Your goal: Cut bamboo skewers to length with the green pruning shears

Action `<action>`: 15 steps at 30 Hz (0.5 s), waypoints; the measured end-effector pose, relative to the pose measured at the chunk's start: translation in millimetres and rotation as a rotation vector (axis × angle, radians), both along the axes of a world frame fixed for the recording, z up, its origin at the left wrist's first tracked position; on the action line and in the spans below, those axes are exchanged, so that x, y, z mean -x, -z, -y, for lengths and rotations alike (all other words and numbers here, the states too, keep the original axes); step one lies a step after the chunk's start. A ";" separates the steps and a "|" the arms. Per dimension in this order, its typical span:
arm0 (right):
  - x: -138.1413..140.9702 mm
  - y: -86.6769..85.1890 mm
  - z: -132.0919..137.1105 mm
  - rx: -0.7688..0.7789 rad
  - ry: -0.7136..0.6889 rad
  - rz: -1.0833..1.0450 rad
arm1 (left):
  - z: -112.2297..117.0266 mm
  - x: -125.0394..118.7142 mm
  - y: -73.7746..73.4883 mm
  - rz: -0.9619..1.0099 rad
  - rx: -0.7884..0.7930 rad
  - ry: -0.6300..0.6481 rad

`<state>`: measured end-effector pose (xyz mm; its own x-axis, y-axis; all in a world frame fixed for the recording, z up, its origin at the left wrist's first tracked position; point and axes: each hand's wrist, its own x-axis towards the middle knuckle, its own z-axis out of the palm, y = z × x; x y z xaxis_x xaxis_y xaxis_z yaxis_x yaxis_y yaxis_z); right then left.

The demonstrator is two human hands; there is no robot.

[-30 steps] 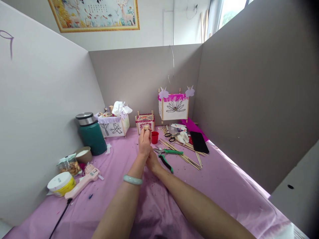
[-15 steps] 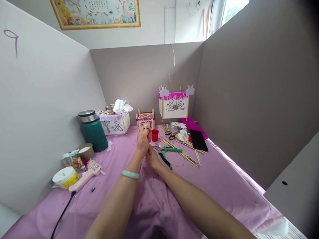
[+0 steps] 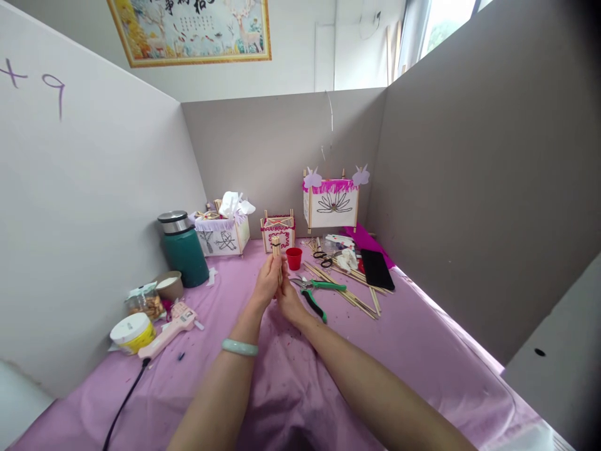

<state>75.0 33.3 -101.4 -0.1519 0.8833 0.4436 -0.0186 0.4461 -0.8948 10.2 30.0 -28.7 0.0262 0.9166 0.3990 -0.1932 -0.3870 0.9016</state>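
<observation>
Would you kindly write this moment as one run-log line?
left hand: holding banded stick bundle | right hand: at its lower part | green-handled pliers: lying open, right of hands | red cup: beyond hands

Two bare arms (image 3: 225, 382) reach forward; the bare left hand (image 3: 267, 280) and the bare right hand (image 3: 290, 302) curl up close together.
</observation>
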 end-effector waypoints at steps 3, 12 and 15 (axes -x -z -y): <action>-2.6 -5.6 6.8 -0.037 -0.005 -0.028 | -1.9 -0.3 5.4 0.108 -0.002 0.004; 0.1 4.5 1.2 0.018 -0.032 0.021 | 2.5 4.7 5.5 0.270 0.045 0.026; 2.0 5.4 -0.4 0.007 -0.057 0.008 | 1.6 6.3 6.4 0.288 0.041 0.024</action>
